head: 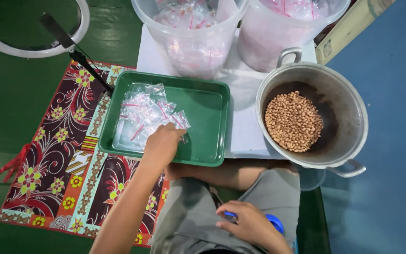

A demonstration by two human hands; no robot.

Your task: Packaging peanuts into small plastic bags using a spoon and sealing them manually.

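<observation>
A loose heap of small clear zip bags [147, 115] with pink-red seal strips is lying in the left half of a green plastic tray [207, 110], and the person's left hand [161, 146] is reaching into it from the near rim, fingers curled down onto the near right edge of the heap. The fingertips are touching, perhaps pinching, the closest bag, though whether one is actually gripped cannot be told from this angle. The heap is spreading away from that hand toward the far left corner of the tray, its long axis running on a diagonal from that corner down to the fingers — so the bags are lying just ahead and slightly left of the knuckles, and the left hand is by far the nearer of the two. The right hand [250, 223] is resting well apart on the lap, over grey shorts [278, 193], closed loosely around a blue object [274, 222] of which only small parts are showing; what it is cannot be made out. To the right of the tray a battered metal pot [353, 117] is holding a mound of shelled peanuts [293, 121]. Beyond the tray, two clear plastic buckets [191, 42] are standing filled with more bags — all on a white sheet [245, 131]. A flowered mat [71, 155] is lying under the tray's left side on the green floor [10, 94], with a ring light [34, 26] at the upper left.
</observation>
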